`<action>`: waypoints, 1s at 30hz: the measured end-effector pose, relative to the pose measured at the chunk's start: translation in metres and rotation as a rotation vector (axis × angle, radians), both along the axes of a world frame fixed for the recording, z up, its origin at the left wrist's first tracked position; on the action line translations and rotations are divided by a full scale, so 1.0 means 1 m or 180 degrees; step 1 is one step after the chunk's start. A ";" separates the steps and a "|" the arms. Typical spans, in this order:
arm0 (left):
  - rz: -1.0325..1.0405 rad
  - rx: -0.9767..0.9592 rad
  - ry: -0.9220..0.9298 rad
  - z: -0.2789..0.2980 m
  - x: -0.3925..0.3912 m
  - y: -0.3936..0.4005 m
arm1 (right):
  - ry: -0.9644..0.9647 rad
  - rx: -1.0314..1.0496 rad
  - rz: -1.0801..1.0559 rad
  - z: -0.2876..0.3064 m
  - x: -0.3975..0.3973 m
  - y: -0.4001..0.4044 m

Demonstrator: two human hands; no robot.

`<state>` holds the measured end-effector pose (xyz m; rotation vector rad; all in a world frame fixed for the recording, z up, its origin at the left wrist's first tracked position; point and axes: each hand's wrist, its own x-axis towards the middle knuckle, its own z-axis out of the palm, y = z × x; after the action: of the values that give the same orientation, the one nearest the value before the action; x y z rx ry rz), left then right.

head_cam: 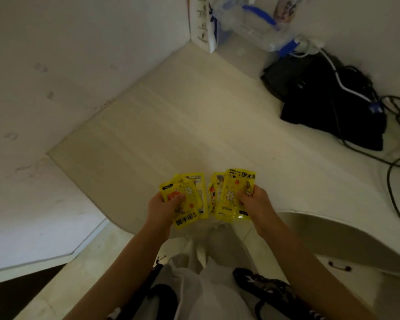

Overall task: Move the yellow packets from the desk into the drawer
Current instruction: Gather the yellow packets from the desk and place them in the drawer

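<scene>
My left hand (163,207) grips a fanned stack of yellow packets (189,195) over the front edge of the desk (194,116). My right hand (255,200) grips a second stack of yellow packets (234,188), thumb on the top one. The two stacks sit side by side, a small gap between them. A drawer front with a dark handle (340,266) shows below the desk at the lower right; it looks closed.
A black bag (328,100) with tangled cables lies at the back right of the desk. A clear plastic container with blue parts (259,26) stands in the far corner. White cabinet sides rise on the left. My legs and shoes are below.
</scene>
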<state>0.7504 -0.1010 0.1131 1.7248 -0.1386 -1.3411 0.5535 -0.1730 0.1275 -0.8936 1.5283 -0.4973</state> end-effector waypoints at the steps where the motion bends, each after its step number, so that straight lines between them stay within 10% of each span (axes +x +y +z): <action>1: -0.0106 -0.0028 -0.0025 0.001 0.000 0.006 | -0.0011 0.0003 -0.0109 -0.001 -0.002 0.014; 30: -0.3123 0.0052 -0.0292 -0.003 -0.298 0.223 | 0.0027 0.0310 -0.2926 0.008 -0.267 0.409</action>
<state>0.4525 0.1217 0.1101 1.7861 -1.1420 -1.9221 0.2864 0.2358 0.1355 -0.0621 1.9066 -1.0539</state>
